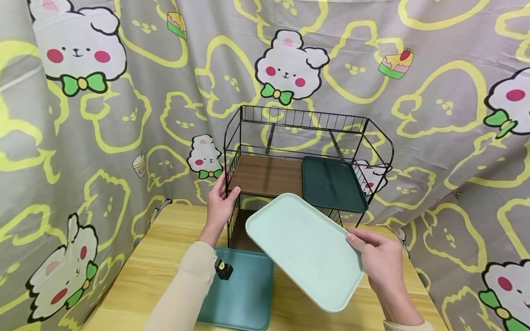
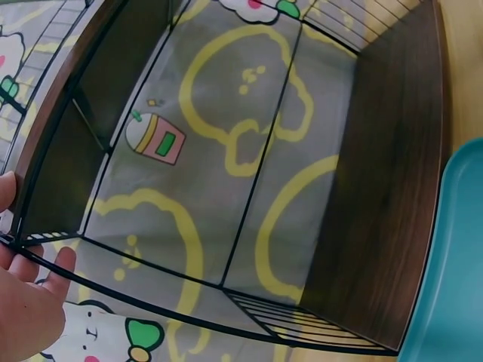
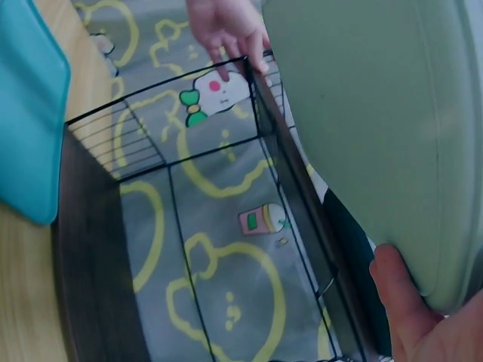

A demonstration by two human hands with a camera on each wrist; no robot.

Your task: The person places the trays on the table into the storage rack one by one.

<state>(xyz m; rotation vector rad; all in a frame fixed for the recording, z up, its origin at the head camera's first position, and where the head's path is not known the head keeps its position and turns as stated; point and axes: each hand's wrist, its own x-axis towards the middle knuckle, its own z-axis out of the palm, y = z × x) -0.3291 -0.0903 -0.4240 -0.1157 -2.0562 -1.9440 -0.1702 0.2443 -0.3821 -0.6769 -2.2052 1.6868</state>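
A black wire rack with brown wooden shelves stands on the table. My left hand grips its front left corner at the upper shelf, thumb on the board's edge; in the left wrist view its fingers are at the black wire. Held tilted before the rack is a pale green tray, its right edge pinched by my right hand. The right wrist view shows the tray's underside. A dark green tray lies on the right part of the upper shelf.
On the wooden table, a teal tray lies in front of the rack, partly behind my left sleeve. A small black object shows beside that sleeve. Patterned grey curtains hang behind and at both sides.
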